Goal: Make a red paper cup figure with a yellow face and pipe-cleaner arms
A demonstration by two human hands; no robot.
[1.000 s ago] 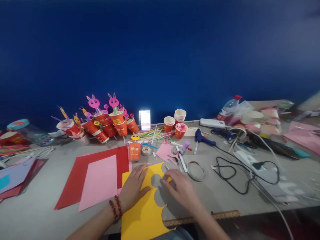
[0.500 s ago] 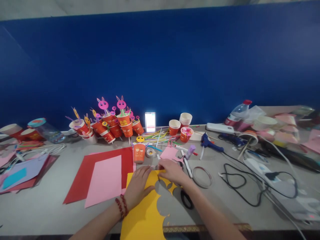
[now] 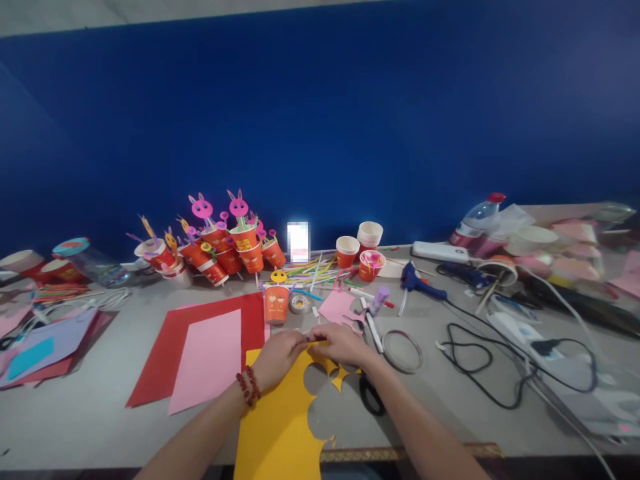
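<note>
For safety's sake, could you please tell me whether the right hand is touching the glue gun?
Apart: the head view shows tabletop between right hand and glue gun.

A flat, dark-blue panel [image 3: 320,120] spans the full width behind the table [image 3: 85,427]; a pale grey surface [image 3: 125,13] is visible above its sloping top edge, at left and centre. The table has a grey top, with a patterned gold-brown strip [image 3: 363,455] along part of its front edge. Lighting is subdued, leaving a lighter sheen on the panel's right side.
</note>
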